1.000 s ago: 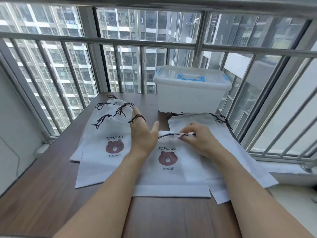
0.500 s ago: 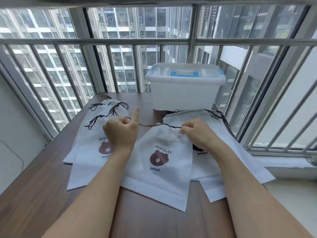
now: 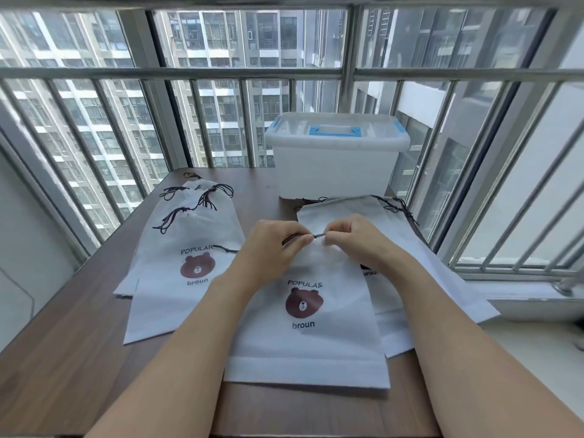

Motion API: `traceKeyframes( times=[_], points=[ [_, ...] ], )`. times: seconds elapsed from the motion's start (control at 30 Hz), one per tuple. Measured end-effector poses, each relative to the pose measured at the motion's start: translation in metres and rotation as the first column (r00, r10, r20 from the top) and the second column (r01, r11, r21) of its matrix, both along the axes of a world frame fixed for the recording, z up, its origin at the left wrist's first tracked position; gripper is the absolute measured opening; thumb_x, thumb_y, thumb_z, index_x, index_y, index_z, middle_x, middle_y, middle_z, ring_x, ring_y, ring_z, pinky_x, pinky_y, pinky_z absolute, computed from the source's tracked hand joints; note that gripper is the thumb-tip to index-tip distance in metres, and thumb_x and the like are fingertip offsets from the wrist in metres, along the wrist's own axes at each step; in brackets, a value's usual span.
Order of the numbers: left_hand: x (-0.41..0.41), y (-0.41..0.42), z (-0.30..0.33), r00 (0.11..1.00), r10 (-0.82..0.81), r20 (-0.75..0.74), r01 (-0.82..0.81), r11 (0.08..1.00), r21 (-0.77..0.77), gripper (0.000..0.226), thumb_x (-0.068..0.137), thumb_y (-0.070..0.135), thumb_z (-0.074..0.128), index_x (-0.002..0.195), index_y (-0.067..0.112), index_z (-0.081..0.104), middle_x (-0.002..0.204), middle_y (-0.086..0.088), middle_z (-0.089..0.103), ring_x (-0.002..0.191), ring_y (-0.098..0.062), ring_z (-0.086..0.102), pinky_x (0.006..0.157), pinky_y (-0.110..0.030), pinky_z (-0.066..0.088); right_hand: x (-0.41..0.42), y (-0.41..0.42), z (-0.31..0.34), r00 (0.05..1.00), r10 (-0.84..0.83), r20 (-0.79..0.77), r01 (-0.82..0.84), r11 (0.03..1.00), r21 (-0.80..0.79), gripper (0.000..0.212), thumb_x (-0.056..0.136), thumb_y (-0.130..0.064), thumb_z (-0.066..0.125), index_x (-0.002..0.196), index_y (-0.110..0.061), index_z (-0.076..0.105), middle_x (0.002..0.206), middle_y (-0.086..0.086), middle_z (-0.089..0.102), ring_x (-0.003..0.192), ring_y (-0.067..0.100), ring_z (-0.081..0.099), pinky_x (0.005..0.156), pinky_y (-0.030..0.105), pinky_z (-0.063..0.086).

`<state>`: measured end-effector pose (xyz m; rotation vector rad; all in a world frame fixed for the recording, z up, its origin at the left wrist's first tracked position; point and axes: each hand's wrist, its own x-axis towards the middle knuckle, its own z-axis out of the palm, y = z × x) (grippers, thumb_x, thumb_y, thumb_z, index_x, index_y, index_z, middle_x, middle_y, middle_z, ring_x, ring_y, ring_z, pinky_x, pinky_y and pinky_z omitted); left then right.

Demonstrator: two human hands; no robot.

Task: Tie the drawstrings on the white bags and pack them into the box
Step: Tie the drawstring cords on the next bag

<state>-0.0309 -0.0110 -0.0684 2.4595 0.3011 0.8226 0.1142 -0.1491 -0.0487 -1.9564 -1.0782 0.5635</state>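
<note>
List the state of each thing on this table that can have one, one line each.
Clear plastic box with blue handle: lid on, closed.
Front white bear-print bag: flat on the table, black drawstring pinched between both hands.
Left hand: shut on drawstring.
Right hand: shut on drawstring.
Left pile of white bags: flat, cords bunched.
Right pile of white bags: flat.

I see white bags [image 3: 309,339] printed with a brown bear face and dark lettering, black drawstrings [image 3: 319,236], a dark wood-grain table [image 3: 63,368]; at twelve o'clock, a translucent white box [image 3: 336,172] with blue handle.

Brown wooden table [image 3: 79,358], barred windows [image 3: 221,71], daylit high-rises [image 3: 79,115]
</note>
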Motion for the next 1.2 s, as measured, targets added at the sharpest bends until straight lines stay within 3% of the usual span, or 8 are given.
traceKeyframes(
  times=[0.1, 0.3, 0.4, 0.57, 0.73, 0.9, 1.03, 1.2],
  points=[
    [-0.006, -0.002, 0.000, 1.000, -0.013, -0.010, 0.012, 0.991, -0.130, 0.018, 0.093, 0.027, 0.069, 0.085, 0.013, 0.077, 0.061, 0.005, 0.066, 0.056, -0.012, 0.059, 0.057, -0.030, 0.048, -0.006, -0.003, -0.001, 0.999, 0.053, 0.004, -0.053, 0.997, 0.053, 0.031, 0.088, -0.044, 0.067, 0.071, -0.018, 0.069, 0.061, -0.004, 0.040, 0.057, 0.013, 0.034, 0.055, 0.029, 0.025],
    [-0.007, -0.007, 0.003, 0.988, 0.131, 0.076, -0.103, 0.950, -0.294, 0.039, 0.089, 0.031, 0.074, 0.057, 0.013, 0.058, 0.049, 0.010, 0.047, 0.046, -0.003, 0.039, 0.049, -0.018, 0.032, -0.009, 0.003, -0.001, 0.997, 0.060, 0.047, -0.064, 0.993, 0.095, 0.040, 0.096, -0.028, 0.063, 0.059, -0.019, 0.049, 0.055, -0.007, 0.032, 0.050, 0.010, 0.026, 0.049, 0.028, 0.019],
    [-0.003, -0.003, 0.006, 0.995, 0.056, 0.083, -0.002, 0.844, -0.537, 0.043, 0.096, 0.030, 0.064, 0.064, 0.002, 0.052, 0.061, -0.001, 0.042, 0.057, -0.012, 0.039, 0.058, -0.028, 0.033, -0.005, 0.006, -0.002, 0.998, 0.064, -0.030, -0.060, 0.991, 0.119, 0.033, 0.094, -0.026, 0.061, 0.064, -0.016, 0.050, 0.061, -0.002, 0.031, 0.055, 0.012, 0.026, 0.054, 0.032, 0.019],
    [-0.006, -0.008, 0.017, 0.971, -0.160, 0.179, 0.236, 0.511, -0.826, 0.035, 0.102, 0.026, 0.051, 0.076, 0.010, 0.066, 0.093, -0.008, 0.070, 0.095, -0.013, 0.064, 0.083, -0.018, 0.049, -0.008, 0.009, -0.002, 0.994, 0.069, -0.090, -0.056, 0.989, 0.135, 0.025, 0.081, -0.035, 0.058, 0.066, -0.017, 0.049, 0.072, 0.004, 0.034, 0.071, 0.020, 0.030, 0.068, 0.036, 0.020],
    [-0.009, -0.007, 0.024, 0.982, -0.082, 0.171, 0.189, 0.490, -0.851, 0.039, 0.103, 0.034, 0.048, 0.078, 0.020, 0.075, 0.094, 0.000, 0.074, 0.098, -0.012, 0.065, 0.099, -0.028, 0.045, -0.003, 0.003, 0.003, 0.865, 0.109, -0.489, 0.023, 0.966, 0.256, 0.026, 0.092, -0.026, 0.057, 0.072, -0.009, 0.059, 0.074, 0.012, 0.052, 0.067, 0.025, 0.049, 0.066, 0.037, 0.037],
    [-0.007, -0.007, 0.022, 0.963, -0.131, 0.235, 0.260, 0.222, -0.940, 0.029, 0.104, 0.020, 0.046, 0.105, 0.002, 0.069, 0.097, -0.007, 0.071, 0.082, -0.017, 0.068, 0.073, -0.025, 0.056, 0.003, 0.006, 0.002, 0.743, 0.234, -0.627, 0.073, 0.903, 0.424, 0.041, 0.102, -0.020, 0.048, 0.072, -0.009, 0.073, 0.076, 0.008, 0.060, 0.076, 0.021, 0.059, 0.077, 0.028, 0.047],
    [-0.004, -0.008, 0.020, 0.959, -0.152, 0.239, 0.267, 0.198, -0.943, 0.027, 0.104, 0.020, 0.049, 0.103, 0.004, 0.070, 0.099, -0.008, 0.071, 0.082, -0.019, 0.068, 0.073, -0.026, 0.056, 0.002, 0.008, 0.003, 0.811, 0.159, -0.563, 0.119, 0.898, 0.424, 0.036, 0.105, -0.022, 0.046, 0.072, -0.010, 0.055, 0.080, 0.003, 0.071, 0.077, 0.015, 0.063, 0.078, 0.020, 0.053],
    [-0.001, -0.010, 0.020, 0.972, -0.075, 0.221, 0.232, 0.209, -0.950, 0.026, 0.096, 0.030, 0.059, 0.086, 0.011, 0.072, 0.081, -0.003, 0.069, 0.064, -0.015, 0.064, 0.061, -0.023, 0.055, -0.006, 0.005, 0.004, 0.728, 0.154, -0.668, 0.109, 0.936, 0.335, 0.039, 0.098, -0.027, 0.059, 0.063, -0.017, 0.046, 0.067, 0.001, 0.054, 0.051, 0.013, 0.046, 0.049, 0.022, 0.042]
  ],
)
